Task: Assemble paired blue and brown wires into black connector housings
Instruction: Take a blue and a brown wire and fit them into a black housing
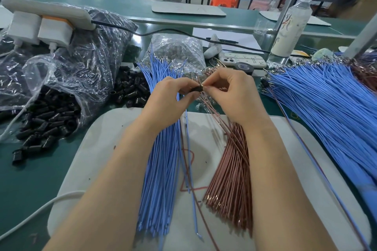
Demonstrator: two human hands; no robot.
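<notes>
My left hand pinches a small black connector housing above the white work pad. My right hand pinches a brown wire at its terminal end, right against the housing's opening. A blue wire hangs down from the housing. Under my left forearm lies a bundle of blue wires. A bundle of brown wires lies under my right forearm. Loose black housings are piled to the left, with more spilling from a clear plastic bag.
A large heap of blue wires covers the right side. Behind my hands sit a bag of terminals, a phone, a tape roll and a bottle. A power strip with chargers rests at the left.
</notes>
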